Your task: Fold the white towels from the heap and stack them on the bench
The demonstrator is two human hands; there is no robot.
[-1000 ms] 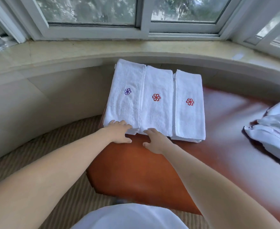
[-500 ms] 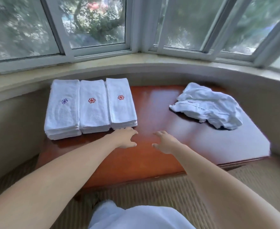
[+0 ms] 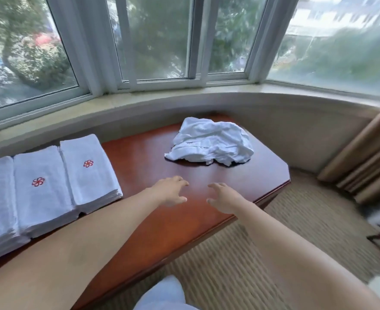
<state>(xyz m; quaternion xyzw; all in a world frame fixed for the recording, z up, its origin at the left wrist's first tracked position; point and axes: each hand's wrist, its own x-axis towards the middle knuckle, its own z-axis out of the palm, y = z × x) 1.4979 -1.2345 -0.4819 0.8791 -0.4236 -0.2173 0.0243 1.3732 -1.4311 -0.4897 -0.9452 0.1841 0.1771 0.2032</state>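
Note:
A heap of crumpled white towels (image 3: 211,143) lies at the far right end of the red-brown bench (image 3: 153,224). Three stacks of folded white towels (image 3: 50,189) sit side by side at the bench's left end; two show a red flower mark, the leftmost a purple one. My left hand (image 3: 170,191) and my right hand (image 3: 223,198) hover over the bare middle of the bench, fingers loosely spread, holding nothing. Both hands are a short way in front of the heap and apart from it.
A curved stone window sill (image 3: 139,104) runs behind the bench below the bay windows. A tan curtain (image 3: 363,159) hangs at the right. Striped carpet (image 3: 285,242) covers the floor around the bench. My white-clad knee (image 3: 162,296) shows at the bottom.
My hands left the front edge of the folded stacks and moved right over the bare bench toward the heap. The view swung right, bringing the heap toward the centre.

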